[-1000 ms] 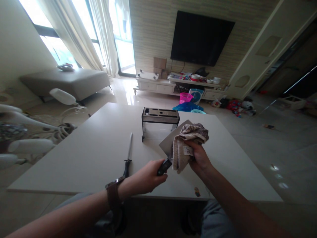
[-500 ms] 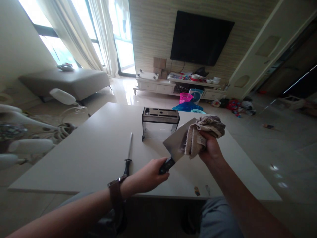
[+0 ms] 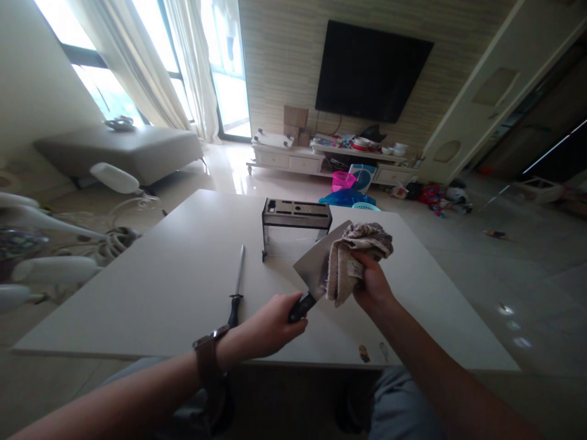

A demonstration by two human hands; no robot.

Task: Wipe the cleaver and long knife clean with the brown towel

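- Cloth [image 3: 340, 275] has been shifted nearer the cleaver handle [image 3: 301, 307]; more blade [image 3: 314, 261] is covered.
- Handle is gripped by closed left hand [image 3: 275, 325].
- Cloth is clutched by right hand [image 3: 373, 286].

White tabletop [image 3: 165, 287], plain, angular. Slotted knife block [image 3: 297, 211] upright toward far edge, clear lower panel. Sharpening steel [image 3: 240, 272] lying nearer, to its left, rod pointing away, black handle. Small yellow-and-dark item [image 3: 364, 353] near front edge; small pale item [image 3: 384, 350] just beside it, unclear.
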